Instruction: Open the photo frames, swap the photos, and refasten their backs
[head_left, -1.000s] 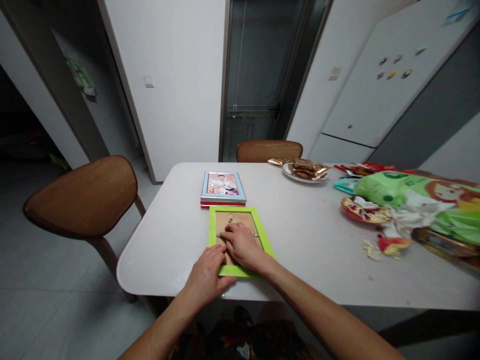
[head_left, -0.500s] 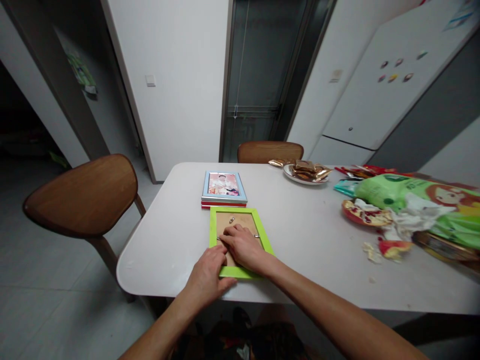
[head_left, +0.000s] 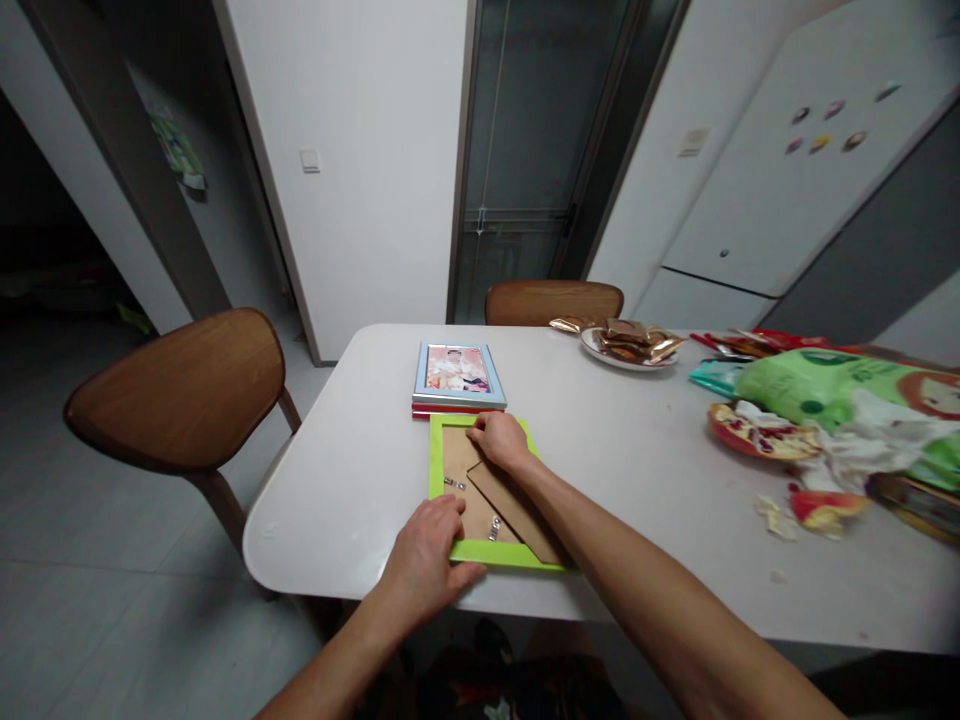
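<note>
Head view: at the near left corner of the green frame (head_left: 436,450), the left hand (head_left: 422,555) braces the border, thumb spread apart from its fingers. That brace should be firm yet light, so the frame lies flat without skidding on the table (head_left: 337,500). Just beyond lie the near metal clip (head_left: 495,528) and the brown stand flap (head_left: 517,505), slanting across the backing (head_left: 457,455); the side clip (head_left: 454,483) is farther up. At the far end, the right hand (head_left: 504,440) has its fingers bunched together on the backing; whether they pinch a clip is hidden. Fingertip pressure there seems best kept gentle and level, with the forearm off the flap. The frame lies beneath the right fingers and beside the left ones, its far edge near the stacked frames (head_left: 421,375).
</note>
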